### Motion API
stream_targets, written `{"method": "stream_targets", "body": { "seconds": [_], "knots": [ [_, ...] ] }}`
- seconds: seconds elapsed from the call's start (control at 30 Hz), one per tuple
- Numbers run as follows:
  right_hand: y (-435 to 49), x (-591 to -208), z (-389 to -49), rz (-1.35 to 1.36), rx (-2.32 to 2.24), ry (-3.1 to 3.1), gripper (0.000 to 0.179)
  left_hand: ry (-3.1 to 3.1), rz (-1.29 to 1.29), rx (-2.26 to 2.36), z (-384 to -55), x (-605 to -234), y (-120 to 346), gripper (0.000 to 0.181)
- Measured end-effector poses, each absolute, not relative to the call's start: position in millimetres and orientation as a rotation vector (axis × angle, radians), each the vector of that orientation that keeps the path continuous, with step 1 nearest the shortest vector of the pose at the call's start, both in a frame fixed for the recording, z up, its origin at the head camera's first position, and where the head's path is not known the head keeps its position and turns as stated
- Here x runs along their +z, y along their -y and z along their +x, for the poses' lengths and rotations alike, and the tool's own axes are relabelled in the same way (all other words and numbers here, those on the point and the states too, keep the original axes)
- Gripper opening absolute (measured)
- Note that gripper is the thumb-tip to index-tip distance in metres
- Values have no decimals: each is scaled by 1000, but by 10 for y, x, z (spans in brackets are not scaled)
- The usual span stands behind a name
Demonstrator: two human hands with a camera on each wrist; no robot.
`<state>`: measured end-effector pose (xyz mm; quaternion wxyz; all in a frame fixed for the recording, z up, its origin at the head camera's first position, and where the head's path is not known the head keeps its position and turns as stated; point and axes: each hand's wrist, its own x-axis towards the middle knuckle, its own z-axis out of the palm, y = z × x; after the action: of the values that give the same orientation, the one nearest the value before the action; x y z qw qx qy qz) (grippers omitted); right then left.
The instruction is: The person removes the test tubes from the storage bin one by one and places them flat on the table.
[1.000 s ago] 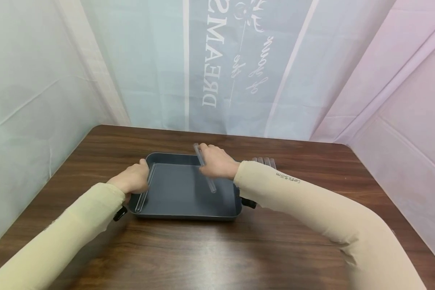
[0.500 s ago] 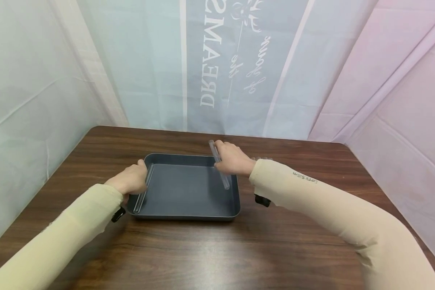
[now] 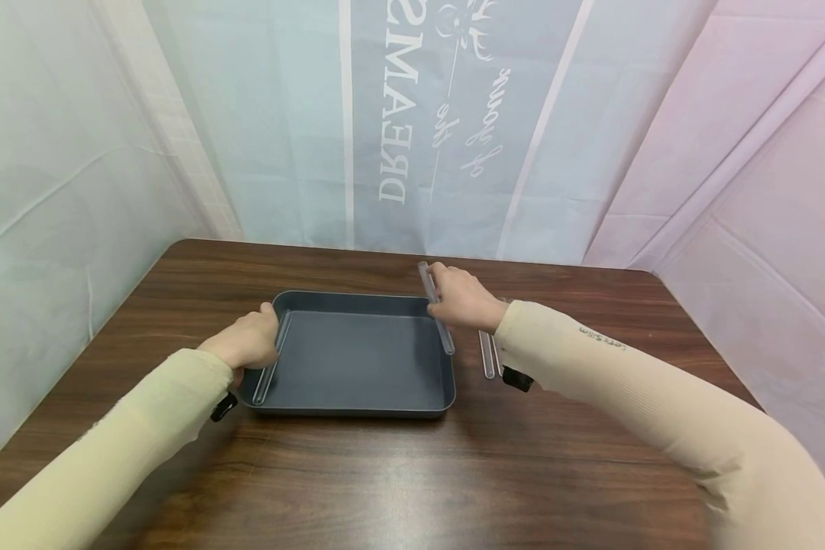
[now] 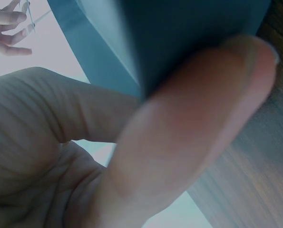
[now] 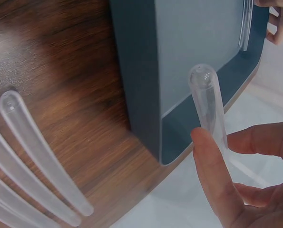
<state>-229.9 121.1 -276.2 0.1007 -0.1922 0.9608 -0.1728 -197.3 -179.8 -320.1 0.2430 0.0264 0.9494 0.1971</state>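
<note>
A dark grey rectangular baking tray (image 3: 360, 363) lies on the table. My left hand (image 3: 244, 340) grips its left wall; in the left wrist view the thumb (image 4: 179, 128) presses against the tray's outer side. My right hand (image 3: 466, 298) pinches a clear test tube (image 5: 210, 99) between thumb and fingers, its rounded end pointing down toward me. In the head view this tube overlaps the tray's right rim. Along the tray's left inner wall lies another clear tube (image 3: 266, 380), partly covered by my left hand.
To the right of the tray, several more clear test tubes (image 5: 45, 152) lie side by side on the brown wooden table (image 3: 385, 481), partly hidden under my right wrist in the head view. Behind the table hangs a light curtain (image 3: 282, 137) with lettering.
My right hand has moved right with the test tube, from over the middle of the tray to its right rim. My left hand stays on the tray.
</note>
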Motion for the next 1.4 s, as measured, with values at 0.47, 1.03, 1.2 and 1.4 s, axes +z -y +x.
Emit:
{"method": "stream_targets", "body": {
  "seconds": [0.47, 1.03, 1.2, 1.4],
  "knots": [
    [-1556, -2838, -2306, -462, -503, -2847, 63, -2591, 26, 520, -2003, -3220, 1795, 73],
    [-1941, -3005, -2298, -349, -537, -2810, 62, -2587, 38, 540, -1984, -3204, 1796, 73],
    [-2026, -3028, -2301, -346, -491, -2845, 62, -2590, 39, 525, -1982, -3200, 1794, 75],
    [-2134, -3022, -2291, -308, -531, -2854, 61, -2592, 49, 489, -1967, -3180, 1784, 77]
  ]
}}
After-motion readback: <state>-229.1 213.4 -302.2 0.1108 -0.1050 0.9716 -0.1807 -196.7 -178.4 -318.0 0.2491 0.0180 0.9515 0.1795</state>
